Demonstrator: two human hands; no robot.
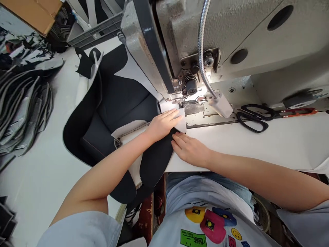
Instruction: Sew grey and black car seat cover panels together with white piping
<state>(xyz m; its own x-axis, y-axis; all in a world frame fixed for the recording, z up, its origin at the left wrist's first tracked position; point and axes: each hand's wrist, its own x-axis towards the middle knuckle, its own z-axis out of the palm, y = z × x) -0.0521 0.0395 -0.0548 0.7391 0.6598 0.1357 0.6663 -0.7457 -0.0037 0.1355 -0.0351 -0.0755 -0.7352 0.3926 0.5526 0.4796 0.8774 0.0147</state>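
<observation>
My left hand [163, 125] lies flat on a pale lining edge of the fabric [172, 115], just short of the presser foot [179, 103] of a grey industrial sewing machine [205, 34]. A large piece of black upholstery fabric [123, 99], with white backing showing at its edges, spreads across the table towards the left. My right hand [189, 149] presses a black fold of that fabric [156, 161] against the white table [257, 147], fingers slightly apart. Neither hand grips anything.
A gooseneck lamp [221, 104] lights the steel needle plate [194, 109]. Black-handled scissors [253, 118] and red thread snips [298, 112] lie beside the machine. Stacks of grey-black fabric pieces [23, 109] sit to the left, near a cardboard box [28, 13] and a grey crate [96, 31].
</observation>
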